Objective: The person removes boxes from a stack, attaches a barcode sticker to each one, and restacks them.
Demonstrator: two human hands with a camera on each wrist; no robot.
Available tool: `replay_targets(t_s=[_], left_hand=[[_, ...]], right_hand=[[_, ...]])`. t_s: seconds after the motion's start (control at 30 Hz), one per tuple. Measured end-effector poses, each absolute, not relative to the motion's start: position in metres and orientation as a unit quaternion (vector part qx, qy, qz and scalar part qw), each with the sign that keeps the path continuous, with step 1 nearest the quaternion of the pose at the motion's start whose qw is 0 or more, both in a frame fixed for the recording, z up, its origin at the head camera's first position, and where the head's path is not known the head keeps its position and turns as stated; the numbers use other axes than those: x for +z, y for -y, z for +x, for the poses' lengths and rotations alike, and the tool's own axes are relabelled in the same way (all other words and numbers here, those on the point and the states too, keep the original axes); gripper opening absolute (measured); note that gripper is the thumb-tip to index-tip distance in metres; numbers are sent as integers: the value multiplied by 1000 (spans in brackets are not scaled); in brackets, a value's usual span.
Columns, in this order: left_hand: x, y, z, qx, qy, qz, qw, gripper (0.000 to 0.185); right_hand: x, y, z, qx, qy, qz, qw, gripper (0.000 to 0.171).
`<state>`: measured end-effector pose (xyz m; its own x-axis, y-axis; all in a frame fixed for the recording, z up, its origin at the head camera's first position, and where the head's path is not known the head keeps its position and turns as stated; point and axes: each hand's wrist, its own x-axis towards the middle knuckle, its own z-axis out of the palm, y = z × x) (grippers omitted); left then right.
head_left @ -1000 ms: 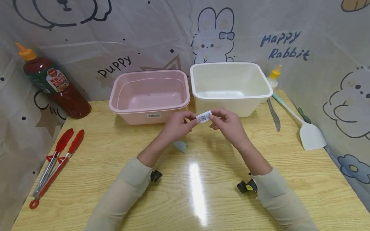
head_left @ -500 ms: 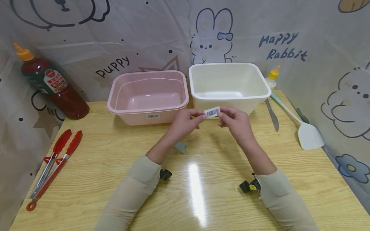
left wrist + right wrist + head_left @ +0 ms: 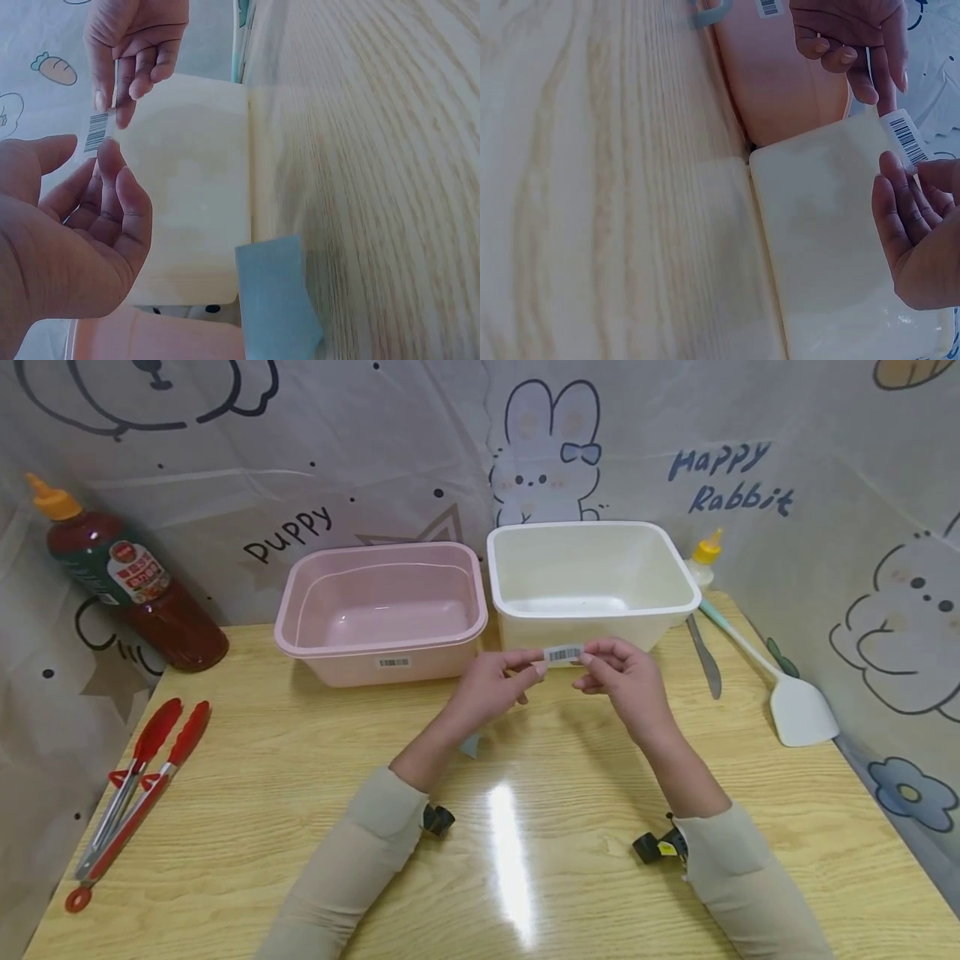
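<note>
A small white barcode sticker (image 3: 562, 653) is stretched between the two hands before the cream bin (image 3: 592, 635). Its right end is pinched between thumb and index finger of the right hand (image 3: 633, 693). The left hand (image 3: 487, 689) touches the other end with its index fingertip. In the left wrist view, the thumb of the left hand (image 3: 67, 247) stands apart from that finger, while its other fingers curl loosely. Another barcode label (image 3: 393, 662) is on the front of the pink bin (image 3: 382, 670).
A pale blue paper scrap (image 3: 274, 300) lies on the table (image 3: 360, 735). Red-tipped tongs (image 3: 142, 793) and a sauce bottle (image 3: 138, 585) are at the left. At the right are a white spatula (image 3: 802, 710), a knife (image 3: 705, 660) and a yellow-capped bottle (image 3: 703, 560).
Both hands have moved right with the sticker, from between the bins to in front of the cream bin. The sticker has turned nearly level, and the left thumb has dropped below it.
</note>
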<state>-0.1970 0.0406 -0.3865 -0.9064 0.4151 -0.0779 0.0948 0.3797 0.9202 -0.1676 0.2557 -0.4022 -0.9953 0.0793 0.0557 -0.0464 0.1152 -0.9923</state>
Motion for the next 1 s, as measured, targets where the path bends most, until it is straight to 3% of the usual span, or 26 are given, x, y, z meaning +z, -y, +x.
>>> replay_targets(t_s=[0.3, 0.73, 1.0], left_hand=[[-389, -50, -196, 543, -804, 184, 159, 46], [-393, -68, -202, 559, -781, 197, 195, 53], [-393, -83, -200, 563, -780, 203, 183, 54]], right_hand=[[-405, -268, -167, 654, 752, -58, 59, 24], [-407, -285, -175, 672, 733, -88, 50, 21], [-409, -291, -180, 698, 700, -129, 79, 17]])
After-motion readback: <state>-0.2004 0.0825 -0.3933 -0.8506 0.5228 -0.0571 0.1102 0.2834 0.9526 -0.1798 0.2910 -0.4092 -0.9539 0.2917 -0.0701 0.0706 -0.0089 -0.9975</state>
